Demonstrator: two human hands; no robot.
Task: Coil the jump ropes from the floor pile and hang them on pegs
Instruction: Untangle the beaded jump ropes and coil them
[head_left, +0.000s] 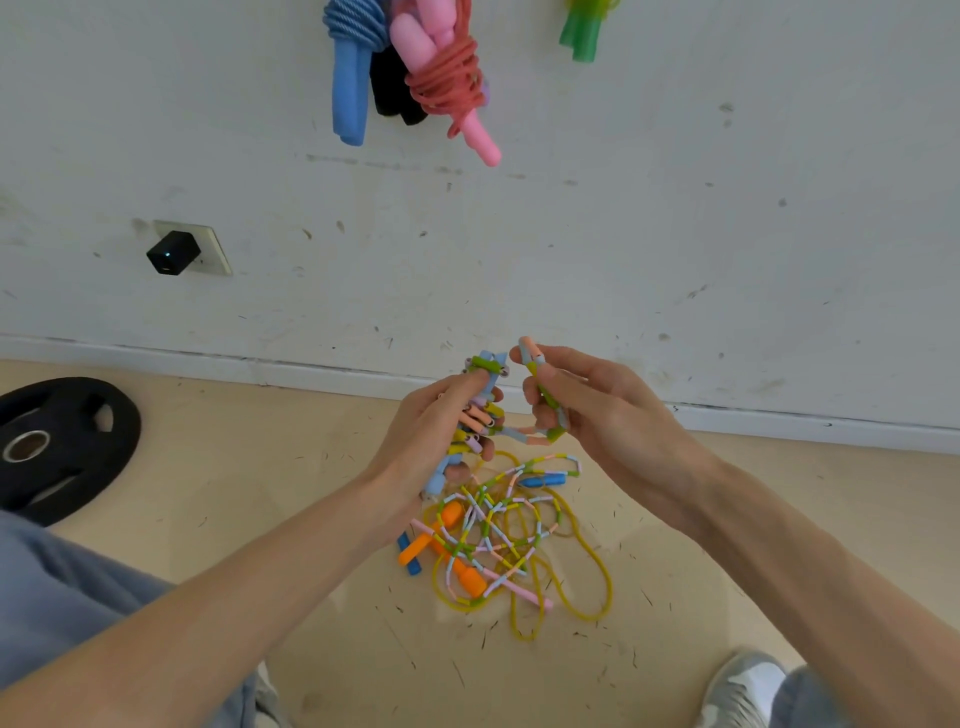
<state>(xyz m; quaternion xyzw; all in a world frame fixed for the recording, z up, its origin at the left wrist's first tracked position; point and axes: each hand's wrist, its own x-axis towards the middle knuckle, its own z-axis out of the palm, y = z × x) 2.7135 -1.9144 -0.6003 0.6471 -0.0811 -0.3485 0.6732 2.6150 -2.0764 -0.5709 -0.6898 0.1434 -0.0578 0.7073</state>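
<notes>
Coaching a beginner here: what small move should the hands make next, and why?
Probably the right hand lays its pinched strand over the bundle in the left hand: much of the beaded rope lies uncoiled in the floor pile.

Pastel multicoloured beaded rope (498, 519), yellow rope (587, 566), orange handles (470, 579), black weight plate (57, 447).

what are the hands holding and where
Both hold the beaded rope: left hand grips its coiled loops, right hand pinches the loose strand beside them.
</notes>
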